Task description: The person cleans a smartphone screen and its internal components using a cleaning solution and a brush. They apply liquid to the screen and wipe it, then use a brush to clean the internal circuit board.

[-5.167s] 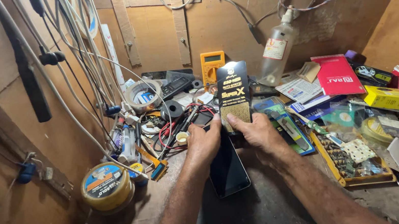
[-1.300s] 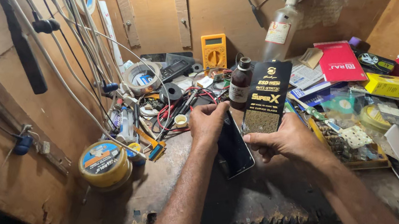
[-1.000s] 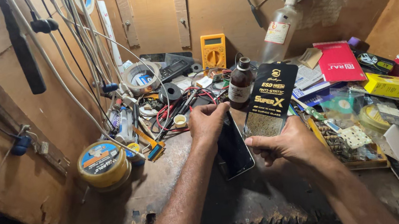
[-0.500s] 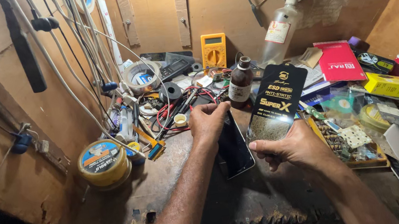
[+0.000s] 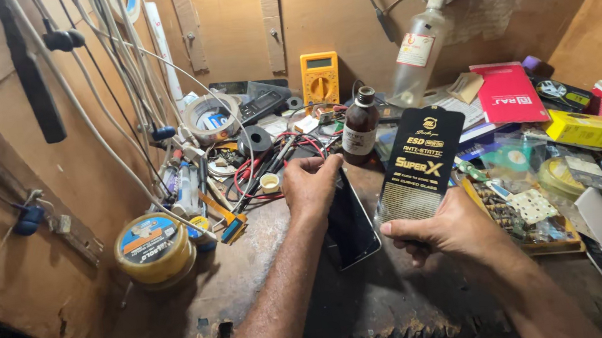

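While the left hand (image 5: 311, 187) lies with curled fingers on the top end of the dark phone (image 5: 350, 220) flat on the surface, a push could slide it; at its three o'clock the right hand (image 5: 445, 231) pinches the black packet (image 5: 418, 165) by the lower edge, and that shallow grip could let it tip toward the brown bottle (image 5: 359, 126) at eleven o'clock

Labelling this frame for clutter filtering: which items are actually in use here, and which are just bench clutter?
In use:
- left hand resting on the dark phone
- right hand holding the black glass-protector sleeve

Just lying about:
- brown bottle
- yellow multimeter
- solder spool
- tape roll
- red box
- yellow box
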